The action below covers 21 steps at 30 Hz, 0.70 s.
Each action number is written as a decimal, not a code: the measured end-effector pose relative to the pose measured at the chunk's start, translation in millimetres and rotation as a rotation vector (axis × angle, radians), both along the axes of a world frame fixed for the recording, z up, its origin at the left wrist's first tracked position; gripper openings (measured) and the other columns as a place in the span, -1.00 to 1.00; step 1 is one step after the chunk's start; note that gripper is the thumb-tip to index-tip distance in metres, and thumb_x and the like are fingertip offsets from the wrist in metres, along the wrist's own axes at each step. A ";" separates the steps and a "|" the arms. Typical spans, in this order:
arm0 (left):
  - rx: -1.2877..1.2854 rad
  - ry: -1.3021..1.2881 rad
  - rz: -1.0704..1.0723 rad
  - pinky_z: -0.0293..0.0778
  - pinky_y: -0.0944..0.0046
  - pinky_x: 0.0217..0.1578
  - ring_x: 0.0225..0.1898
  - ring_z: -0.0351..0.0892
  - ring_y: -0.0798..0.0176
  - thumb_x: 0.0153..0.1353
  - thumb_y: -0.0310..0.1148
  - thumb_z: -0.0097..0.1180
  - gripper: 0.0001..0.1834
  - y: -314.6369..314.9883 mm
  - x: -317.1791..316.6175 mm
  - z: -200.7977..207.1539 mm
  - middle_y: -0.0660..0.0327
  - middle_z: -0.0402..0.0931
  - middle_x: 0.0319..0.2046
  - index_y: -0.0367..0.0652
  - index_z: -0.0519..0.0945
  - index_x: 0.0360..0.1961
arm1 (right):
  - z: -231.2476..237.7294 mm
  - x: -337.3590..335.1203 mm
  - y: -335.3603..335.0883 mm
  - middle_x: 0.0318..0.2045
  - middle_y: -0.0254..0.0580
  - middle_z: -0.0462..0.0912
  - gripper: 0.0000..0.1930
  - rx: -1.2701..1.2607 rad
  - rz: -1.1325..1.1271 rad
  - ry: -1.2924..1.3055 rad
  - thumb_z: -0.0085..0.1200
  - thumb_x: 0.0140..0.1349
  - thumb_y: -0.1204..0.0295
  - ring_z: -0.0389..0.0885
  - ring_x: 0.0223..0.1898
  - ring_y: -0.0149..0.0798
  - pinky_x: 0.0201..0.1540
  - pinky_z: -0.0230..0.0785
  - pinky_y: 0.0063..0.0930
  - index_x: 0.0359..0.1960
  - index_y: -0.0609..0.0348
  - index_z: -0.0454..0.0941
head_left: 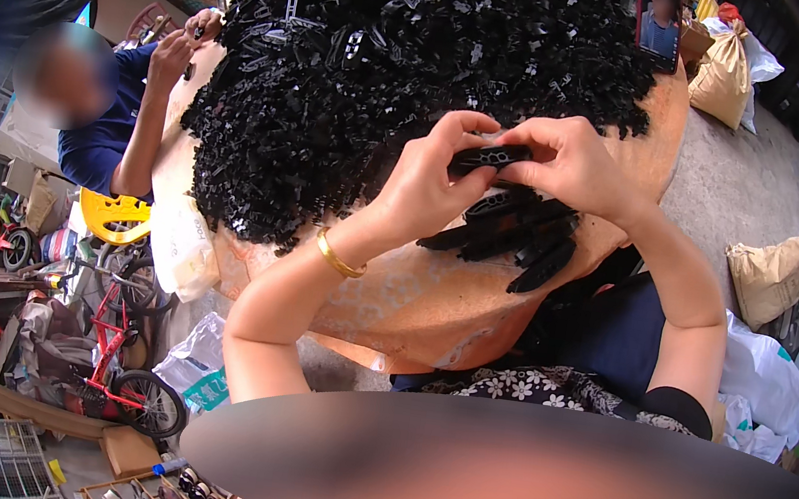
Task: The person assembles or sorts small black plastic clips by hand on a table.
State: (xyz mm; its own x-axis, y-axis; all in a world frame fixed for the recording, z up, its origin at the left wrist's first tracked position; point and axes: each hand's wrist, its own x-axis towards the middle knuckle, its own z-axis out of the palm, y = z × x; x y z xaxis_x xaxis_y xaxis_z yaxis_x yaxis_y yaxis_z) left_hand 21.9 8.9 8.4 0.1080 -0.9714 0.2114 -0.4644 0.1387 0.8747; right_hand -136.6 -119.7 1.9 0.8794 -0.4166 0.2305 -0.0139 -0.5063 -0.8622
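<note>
Both hands meet over the round orange table: left hand and right hand pinch one long black plastic piece between fingertips, above a small stack of like pieces, beside the big black heap

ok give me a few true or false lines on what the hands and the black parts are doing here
1. Both hands, left hand and right hand, pinch one black plastic part. True.
2. The big heap of black parts lies on the floor. False: it lies on the round table.
3. The left wrist wears a gold bangle. True.
4. A few parts lie below the hands. True.
5. Nobody else is at the table. False: another person works at its left side.
</note>
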 end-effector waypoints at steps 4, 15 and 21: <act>-0.214 -0.198 0.020 0.52 0.36 -0.21 -0.21 0.60 0.27 0.09 -0.60 0.10 -0.63 -4.9 2.9 -6.0 0.05 0.57 -0.25 -0.30 0.38 -0.04 | -0.6 4.3 -6.8 -0.45 -0.24 0.65 -0.75 -0.087 0.021 -0.097 0.25 0.01 0.49 0.51 -0.46 -0.52 -0.37 0.39 -0.62 -0.24 0.26 0.59; 0.045 -0.328 -0.265 0.43 0.07 -0.19 -0.25 0.50 -0.06 0.10 -0.23 0.19 -0.48 -2.0 -0.3 -13.6 -0.04 0.50 -0.30 -0.15 0.39 0.08 | -36.1 19.9 -34.4 -0.41 -0.14 0.56 -0.77 -0.689 -0.118 -0.075 0.20 0.00 0.40 0.54 -0.35 -0.09 -0.30 0.41 -0.32 -0.29 0.20 0.58; -0.031 -0.539 -0.109 0.45 0.20 -0.16 -0.20 0.53 0.12 0.14 -0.27 0.17 -0.52 -11.8 13.7 9.4 0.09 0.57 -0.21 -0.19 0.43 0.07 | -44.4 19.4 -36.0 -0.39 -0.12 0.53 -0.84 -0.799 -0.147 -0.110 0.10 0.02 0.51 0.51 -0.31 -0.03 -0.24 0.39 -0.25 -0.32 0.22 0.53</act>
